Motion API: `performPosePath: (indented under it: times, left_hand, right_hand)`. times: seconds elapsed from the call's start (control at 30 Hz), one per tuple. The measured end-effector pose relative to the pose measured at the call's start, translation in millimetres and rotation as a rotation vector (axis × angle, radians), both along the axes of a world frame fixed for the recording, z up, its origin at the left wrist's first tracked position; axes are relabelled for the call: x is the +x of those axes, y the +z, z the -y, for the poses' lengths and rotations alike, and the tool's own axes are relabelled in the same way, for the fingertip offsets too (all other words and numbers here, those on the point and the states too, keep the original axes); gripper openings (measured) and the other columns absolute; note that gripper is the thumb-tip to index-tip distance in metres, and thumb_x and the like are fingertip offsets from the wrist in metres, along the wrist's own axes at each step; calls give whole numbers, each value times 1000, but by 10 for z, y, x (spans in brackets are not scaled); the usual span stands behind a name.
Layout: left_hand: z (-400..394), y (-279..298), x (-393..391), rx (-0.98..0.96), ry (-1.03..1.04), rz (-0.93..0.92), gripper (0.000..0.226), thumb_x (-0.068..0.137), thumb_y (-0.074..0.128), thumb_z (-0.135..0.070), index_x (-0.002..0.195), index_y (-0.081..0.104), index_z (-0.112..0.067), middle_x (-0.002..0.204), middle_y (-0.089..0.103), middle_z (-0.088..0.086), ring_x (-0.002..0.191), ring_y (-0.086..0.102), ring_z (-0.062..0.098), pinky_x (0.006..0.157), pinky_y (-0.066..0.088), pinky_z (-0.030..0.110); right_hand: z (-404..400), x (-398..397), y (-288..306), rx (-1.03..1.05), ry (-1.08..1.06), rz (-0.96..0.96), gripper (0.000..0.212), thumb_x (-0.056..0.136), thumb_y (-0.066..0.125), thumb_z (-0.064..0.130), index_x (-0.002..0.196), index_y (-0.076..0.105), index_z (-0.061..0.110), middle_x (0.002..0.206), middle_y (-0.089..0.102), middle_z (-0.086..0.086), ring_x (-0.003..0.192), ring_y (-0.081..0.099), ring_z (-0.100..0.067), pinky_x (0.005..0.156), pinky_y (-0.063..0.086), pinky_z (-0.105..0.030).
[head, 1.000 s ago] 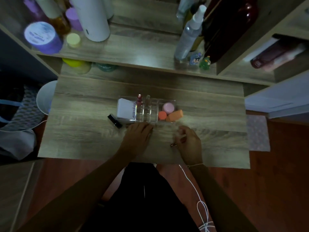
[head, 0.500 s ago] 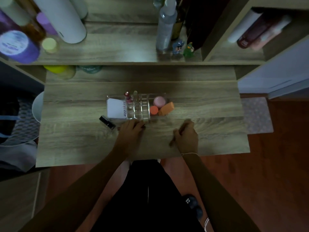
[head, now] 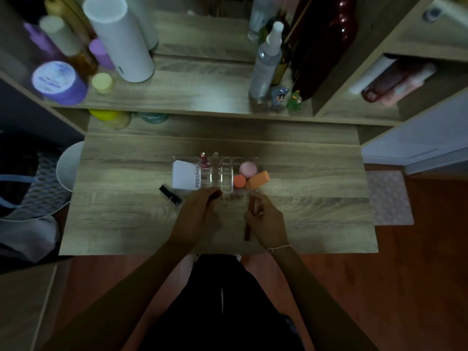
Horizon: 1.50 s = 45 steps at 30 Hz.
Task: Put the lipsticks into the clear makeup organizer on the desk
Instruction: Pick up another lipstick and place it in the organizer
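Observation:
The clear makeup organizer (head: 222, 160) stands mid-desk, holding a white tube (head: 184, 177), a red lipstick (head: 203, 159), a pale stick (head: 215, 156) and orange and pink sponges (head: 257, 180). A black lipstick (head: 170, 194) lies on the desk left of the organizer. My right hand (head: 267, 221) is shut on a slim reddish-brown lipstick (head: 249, 219), held upright just in front of the organizer. My left hand (head: 200, 214) rests at the organizer's front edge, fingers curled, with something dark at its fingertips; I cannot make out what.
The wooden desk (head: 316, 219) has a raised shelf (head: 197, 97) behind with bottles, a white cylinder (head: 121, 44), a spray bottle (head: 266, 64) and two small figurines (head: 286, 96). A white stool (head: 67, 167) and bags sit at left.
My right hand has lifted the slim lipstick upright and brought it nearer the organizer. My left hand has stayed at the organizer's front edge.

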<state>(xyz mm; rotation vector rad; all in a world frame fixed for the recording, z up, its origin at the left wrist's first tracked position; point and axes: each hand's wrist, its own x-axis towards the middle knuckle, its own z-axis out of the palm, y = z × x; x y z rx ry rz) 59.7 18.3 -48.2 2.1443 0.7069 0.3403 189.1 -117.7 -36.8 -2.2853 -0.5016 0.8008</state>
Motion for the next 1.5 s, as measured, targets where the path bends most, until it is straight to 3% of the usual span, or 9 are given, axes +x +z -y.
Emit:
performPosePath:
  times: [0.13,0.33,0.47,0.6,0.67,0.93,1.17,1.33,1.5]
  left_hand:
    - [-38,64,7,40,36,34,35,91,57,-1,125,53,-10,114,62,11,104,53,13,88,44,29]
    - [-157,255,121,102,130,178,27,92,57,-5,119,56,-7,110,64,12,100,54,8,85,45,20]
    - [-316,333,180,69,257,259,23,92,59,-8,115,59,-10,108,61,9,97,59,6,83,49,19]
    - [-403,373,207,2,360,295,30,92,62,-15,116,53,-31,109,57,-9,99,54,-9,83,39,4]
    - [-431,367,214,-7,380,291,32,91,62,-17,116,51,-34,108,58,-8,98,54,-11,82,38,2]
    - [-432,303,241,-56,360,276,24,91,58,-28,114,53,-32,108,58,-15,100,54,-9,83,38,2]
    - [-453,124,269,-59,304,191,25,90,62,-23,114,57,-18,113,59,9,98,58,7,83,42,6]
    - [-477,67,254,-43,283,154,21,92,59,-22,112,56,-22,110,53,4,95,58,12,82,54,27]
    - [-459,107,255,-67,272,148,18,92,59,-19,109,56,-24,104,50,-11,92,58,10,79,56,32]
  right_hand:
    - [-132,28,130,84,73,-6,43,77,69,10,117,59,23,78,65,3,61,58,-6,61,42,-10]
    - [-391,125,251,155,100,48,40,82,71,15,117,56,27,90,68,2,75,63,-12,57,41,0]
    - [-547,227,320,242,93,91,43,81,73,15,117,55,29,99,65,5,83,67,-10,72,53,-16]
    - [-671,306,333,316,42,71,24,80,74,11,99,65,24,86,68,15,79,69,4,67,50,-4]
    - [-726,345,332,349,38,79,20,80,74,10,94,66,20,87,71,8,80,69,1,72,54,-9]
    - [-918,400,261,359,143,283,22,79,75,8,98,67,15,98,70,-4,82,64,-4,79,50,-7]
    - [-1005,384,160,199,209,314,21,80,71,8,101,68,14,101,70,-6,92,65,-19,86,55,-45]
    - [-1022,399,115,140,220,324,23,79,69,7,99,67,17,101,70,-4,91,65,-20,83,55,-43]
    - [-1026,403,73,112,230,338,25,79,69,6,100,66,19,100,70,-4,89,64,-19,81,54,-36]
